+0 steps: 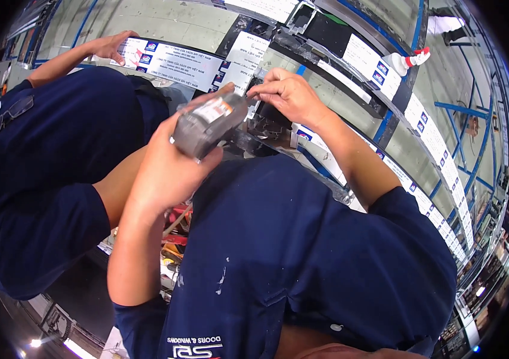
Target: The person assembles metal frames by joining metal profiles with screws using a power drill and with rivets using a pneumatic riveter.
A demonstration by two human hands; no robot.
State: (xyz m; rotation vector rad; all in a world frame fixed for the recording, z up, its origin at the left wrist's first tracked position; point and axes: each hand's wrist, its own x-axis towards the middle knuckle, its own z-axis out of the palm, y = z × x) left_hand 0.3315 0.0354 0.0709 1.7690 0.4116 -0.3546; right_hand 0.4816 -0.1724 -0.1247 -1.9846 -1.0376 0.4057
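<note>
My left hand (168, 161) is wrapped round a dark cordless drill (209, 125). Its battery end faces up, and its front points away toward the frame joint; the image of it is slightly blurred. Just to the right of the drill's front, my right hand (293, 99) is closed in a pinch above the joint. What sits between those fingertips is too small to make out. Beneath both hands lies a frame of dark profiles covered with white and blue printed film (245, 60). The drill's tip is hidden.
At my left stands a co-worker in a navy shirt (57, 155), whose hand (114, 48) rests on the film-covered profile. A white bottle with a red cap (399, 63) stands on the right-hand profile. Blue metal supports (461, 107) run below. Several red and yellow items (174, 239) lie beside my left forearm.
</note>
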